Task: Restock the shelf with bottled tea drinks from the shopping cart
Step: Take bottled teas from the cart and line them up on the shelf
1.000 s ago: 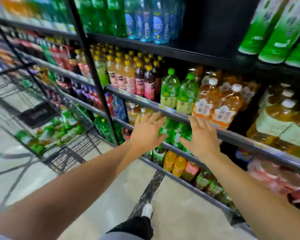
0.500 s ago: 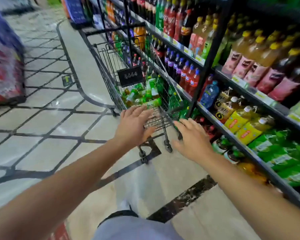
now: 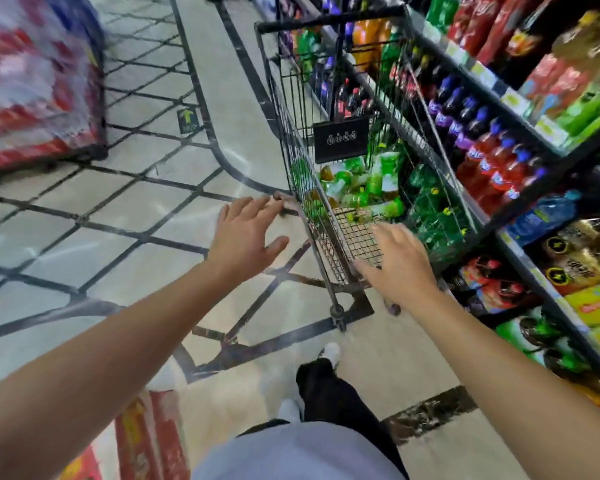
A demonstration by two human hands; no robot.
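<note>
**Back at the cart for more tea**

Turned away from the shelf since a second ago, both hands now out toward the cart and closer to it than half a second ago.

Far left: blurred red and white packs [image 3: 32, 81] on a low stand, well apart from the work. Lower left: red cartons [image 3: 146, 438] on the floor near the feet.

Then the left hand [image 3: 246, 233], fingers straight and spread, holding nothing, fingertips near the near left corner of the shopping cart [image 3: 284, 109]; touching or not, cannot tell. Inside the cart, at the bottom: a heap of bottled tea drinks [image 3: 361, 188] with green labels, lying on their sides, many still there. Above them a small black sign [image 3: 340, 140] hanging in the basket.

Next the right hand [image 3: 400, 263], also open and empty, fingers spread over the near end of the cart, just short of the bottles.

At right the shelf [image 3: 520, 98], stocked with purple, red and green drinks; the tea place itself not in view now.

Judged as mid-task: some restocking likely done, but plenty of bottles left in the cart. Next step probably to reach down and take bottles, then turn back to the shelf.
</note>
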